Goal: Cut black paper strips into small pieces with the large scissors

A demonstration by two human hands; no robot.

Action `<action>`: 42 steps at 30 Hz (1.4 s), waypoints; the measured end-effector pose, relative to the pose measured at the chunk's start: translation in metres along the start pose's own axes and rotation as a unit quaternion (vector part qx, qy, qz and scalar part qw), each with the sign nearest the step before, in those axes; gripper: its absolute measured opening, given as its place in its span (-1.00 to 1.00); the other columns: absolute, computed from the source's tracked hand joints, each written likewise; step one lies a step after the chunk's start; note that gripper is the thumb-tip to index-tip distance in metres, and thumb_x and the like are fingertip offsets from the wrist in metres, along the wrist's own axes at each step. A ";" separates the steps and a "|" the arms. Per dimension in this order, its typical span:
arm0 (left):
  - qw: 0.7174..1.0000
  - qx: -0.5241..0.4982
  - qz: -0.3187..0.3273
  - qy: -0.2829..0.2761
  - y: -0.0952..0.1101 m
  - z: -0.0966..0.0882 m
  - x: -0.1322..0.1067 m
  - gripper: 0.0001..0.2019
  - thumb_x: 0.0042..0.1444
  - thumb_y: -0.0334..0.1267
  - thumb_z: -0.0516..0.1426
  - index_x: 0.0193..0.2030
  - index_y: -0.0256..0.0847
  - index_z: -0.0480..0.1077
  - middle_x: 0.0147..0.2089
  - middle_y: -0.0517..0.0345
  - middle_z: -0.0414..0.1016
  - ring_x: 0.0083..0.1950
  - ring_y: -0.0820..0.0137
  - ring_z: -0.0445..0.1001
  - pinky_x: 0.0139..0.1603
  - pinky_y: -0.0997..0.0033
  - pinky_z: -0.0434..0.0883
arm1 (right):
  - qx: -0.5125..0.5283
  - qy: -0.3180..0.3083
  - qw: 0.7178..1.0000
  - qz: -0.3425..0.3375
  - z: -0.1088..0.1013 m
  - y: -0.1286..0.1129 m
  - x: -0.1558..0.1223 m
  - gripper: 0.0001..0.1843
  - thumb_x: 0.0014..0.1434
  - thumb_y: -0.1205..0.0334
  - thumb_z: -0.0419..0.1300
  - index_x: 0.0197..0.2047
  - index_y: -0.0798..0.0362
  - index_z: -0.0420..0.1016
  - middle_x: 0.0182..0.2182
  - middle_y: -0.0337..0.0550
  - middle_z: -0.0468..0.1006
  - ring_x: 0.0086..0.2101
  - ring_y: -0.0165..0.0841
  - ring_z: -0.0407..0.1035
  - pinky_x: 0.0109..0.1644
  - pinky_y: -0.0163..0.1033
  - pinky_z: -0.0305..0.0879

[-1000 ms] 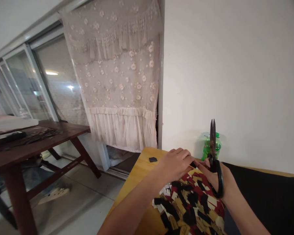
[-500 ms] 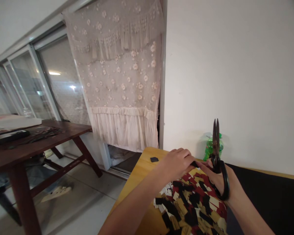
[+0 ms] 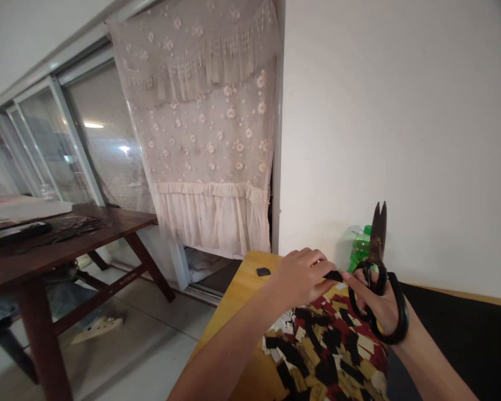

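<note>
a sliding glass door (image 3: 54, 145) runs along the left of the room, half covered by a lace curtain (image 3: 200, 128) with cream flowers, and a white wall (image 3: 384, 111) fills the right. a dark wooden table (image 3: 121, 220) stands off to the left on the tiled floor (image 3: 146, 345). ahead is a yellow wooden worktop (image 3: 237, 295), with a black sheet (image 3: 459, 345) on its right side and a green plastic bottle (image 3: 361, 250) at the back by the wall.

a heap of black, gold, red and white scraps (image 3: 325, 351) covers the near part of the worktop, and a small black piece (image 3: 263, 272) lies apart beyond it. above the heap, the left hand (image 3: 298, 277) pinches a narrow black strip (image 3: 333, 275) in its fingers. the right hand (image 3: 378, 303) grips black-handled scissors (image 3: 378, 239), fingers through the loops.

since a moment ago, the scissors have tilted to the right, and more of the strip now shows between the hands. the blades point up, away from it, barely parted at the tips.
</note>
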State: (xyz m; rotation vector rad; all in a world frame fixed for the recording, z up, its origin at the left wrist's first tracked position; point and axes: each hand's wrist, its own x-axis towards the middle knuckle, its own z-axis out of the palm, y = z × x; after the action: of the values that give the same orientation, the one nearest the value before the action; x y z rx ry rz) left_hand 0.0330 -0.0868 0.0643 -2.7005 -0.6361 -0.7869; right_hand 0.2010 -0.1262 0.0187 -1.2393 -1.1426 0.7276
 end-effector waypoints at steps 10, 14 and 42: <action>0.996 -0.064 0.003 0.056 -0.001 0.000 0.000 -0.72 0.19 -0.10 0.03 -0.14 -0.26 0.38 -0.21 0.06 0.45 -0.20 0.41 0.41 -0.20 0.40 0.40 | 0.089 -0.058 0.994 -0.034 0.007 -0.012 -0.003 -0.40 -0.15 -0.19 0.31 -0.77 0.02 0.08 -0.85 -0.35 0.12 -0.80 -0.54 0.06 -0.72 -0.38 -0.01; 0.993 -0.093 -0.003 0.069 -0.001 -0.001 0.000 -0.72 0.17 -0.09 0.05 -0.15 -0.26 0.38 -0.21 0.06 0.45 -0.17 0.42 0.41 -0.15 0.41 0.40 | 0.087 -0.065 0.993 -0.047 0.008 -0.013 -0.005 -0.40 -0.09 -0.21 0.27 -0.78 0.02 0.10 -0.85 -0.35 0.11 -0.80 -0.53 0.05 -0.71 -0.37 0.01; 0.981 -0.158 0.007 0.109 0.000 -0.003 0.001 -0.71 0.13 -0.07 0.10 -0.18 -0.27 0.40 -0.23 0.08 0.47 -0.14 0.45 0.41 -0.08 0.44 0.39 | 0.110 -0.097 0.989 -0.018 0.005 -0.019 -0.009 -0.45 -0.07 -0.20 0.27 -0.73 0.02 0.17 -0.83 -0.31 0.16 -0.76 -0.49 0.07 -0.67 -0.31 -0.01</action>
State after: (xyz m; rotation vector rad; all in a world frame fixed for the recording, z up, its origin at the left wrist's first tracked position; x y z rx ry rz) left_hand 0.0322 -0.0875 0.0670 -2.8297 -0.4729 -1.2535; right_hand 0.1906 -0.1373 0.0342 -0.9766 -1.2036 0.9355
